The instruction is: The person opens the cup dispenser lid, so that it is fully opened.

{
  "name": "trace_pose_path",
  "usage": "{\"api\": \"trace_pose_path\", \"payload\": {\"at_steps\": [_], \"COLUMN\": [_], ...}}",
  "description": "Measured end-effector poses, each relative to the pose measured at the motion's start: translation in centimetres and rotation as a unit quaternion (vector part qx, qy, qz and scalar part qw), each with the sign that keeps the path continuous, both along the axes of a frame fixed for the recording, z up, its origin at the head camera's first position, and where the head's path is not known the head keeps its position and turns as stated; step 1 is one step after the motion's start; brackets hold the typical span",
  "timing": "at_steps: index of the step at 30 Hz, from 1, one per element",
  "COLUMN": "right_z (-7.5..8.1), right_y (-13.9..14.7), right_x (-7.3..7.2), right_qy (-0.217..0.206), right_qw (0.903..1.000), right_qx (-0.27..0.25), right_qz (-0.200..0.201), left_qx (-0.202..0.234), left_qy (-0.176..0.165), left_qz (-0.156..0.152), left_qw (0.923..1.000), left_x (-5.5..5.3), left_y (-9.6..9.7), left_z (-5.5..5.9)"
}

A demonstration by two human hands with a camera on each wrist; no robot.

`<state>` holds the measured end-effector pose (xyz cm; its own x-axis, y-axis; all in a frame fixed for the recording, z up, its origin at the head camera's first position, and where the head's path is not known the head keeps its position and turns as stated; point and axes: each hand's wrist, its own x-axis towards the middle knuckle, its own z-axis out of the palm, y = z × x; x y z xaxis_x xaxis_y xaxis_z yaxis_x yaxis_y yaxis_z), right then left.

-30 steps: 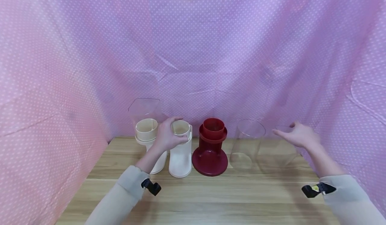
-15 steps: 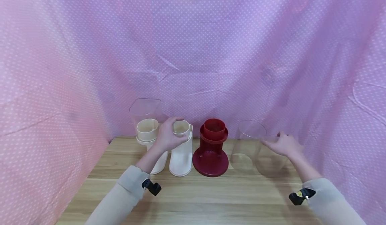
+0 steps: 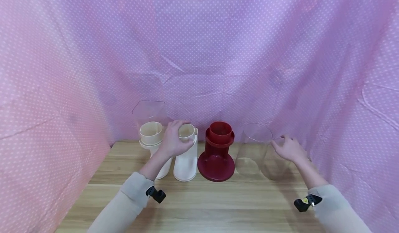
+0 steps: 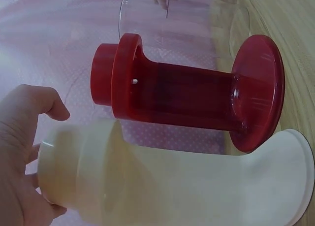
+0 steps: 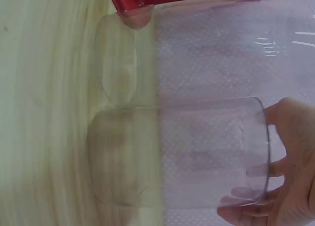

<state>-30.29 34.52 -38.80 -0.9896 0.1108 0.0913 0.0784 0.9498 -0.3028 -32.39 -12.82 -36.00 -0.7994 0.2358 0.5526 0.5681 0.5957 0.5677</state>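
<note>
- A short, clear plastic container [image 5: 211, 157] is at 4 o'clock in the head view; its faint walls make contact with the pale wooden bench [image 3: 199, 205] hard to judge.
- The right hand [image 5: 299, 159] grips its rim.
- At the container's 9 o'clock, a taller clear plastic cylinder [image 3: 254, 149].
- The left hand [image 3: 172, 141] curls round the top of a cream-white plastic stand [image 4: 197, 186] at 7 o'clock, fingers partly hidden.
- A dark-red plastic stand [image 4: 192, 95], 5 o'clock, cut off in the right wrist view.
- A second cream-white stand [image 3: 151, 138], 8 o'clock, partly behind the left arm.
</note>
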Motion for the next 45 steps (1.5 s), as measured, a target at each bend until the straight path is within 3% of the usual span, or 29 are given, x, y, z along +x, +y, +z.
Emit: {"api": "trace_pose_path", "payload": {"at_steps": [3,7,10,13,17,22,26,30,33,37,40,45], "right_z": [1.8,5.1,7.7,9.3,10.0,10.2,10.5,10.6,10.2,9.4,9.0,8.5], "right_y": [-0.2,-1.6,-4.3,-8.1,-14.0,-20.9,-25.5,-29.4,-31.6,-34.1,-35.6,-37.4], "right_x": [0.2,0.4,0.5,0.2,-0.4,-0.4,-0.6,-0.7,-0.7,-0.3,0.1,0.1], "right_qy": [0.025,0.092,0.147,0.207,0.262,0.254,0.216,0.167,0.136,0.096,0.065,0.04], "right_qw": [0.9996,0.9956,0.9888,0.9733,0.9438,0.9169,0.9088,0.8997,0.8878,0.8797,0.8825,0.8952], "right_qx": [0.007,0.004,-0.02,-0.06,-0.113,-0.16,-0.183,-0.23,-0.272,-0.293,-0.282,-0.247], "right_qz": [-0.004,-0.019,0.016,0.079,0.167,0.263,0.307,0.332,0.345,0.362,0.371,0.369], "left_qx": [0.0,0.007,0.018,0.019,0.039,0.09,0.111,0.137,0.159,0.179,0.19,0.196], "left_qy": [0.035,0.087,0.12,0.159,0.217,0.249,0.223,0.15,0.074,-0.016,-0.046,-0.051], "left_qz": [-0.009,-0.022,-0.026,-0.003,0.035,0.077,0.114,0.13,0.115,0.077,0.054,0.045], "left_qw": [0.9994,0.9959,0.9922,0.9871,0.9747,0.9612,0.9619,0.9707,0.9779,0.9808,0.9793,0.9782], "left_x": [0.8,2.4,3.6,4.4,4.8,4.6,4.3,4.4,4.3,4.1,4.1,4.0], "left_y": [0.1,-0.1,-1.1,-2.6,-4.8,-7.3,-9.3,-10.9,-11.6,-12.0,-12.0,-11.6], "left_z": [0.6,2.3,3.8,5.0,6.0,6.5,5.8,4.6,3.6,2.5,1.8,1.3]}}
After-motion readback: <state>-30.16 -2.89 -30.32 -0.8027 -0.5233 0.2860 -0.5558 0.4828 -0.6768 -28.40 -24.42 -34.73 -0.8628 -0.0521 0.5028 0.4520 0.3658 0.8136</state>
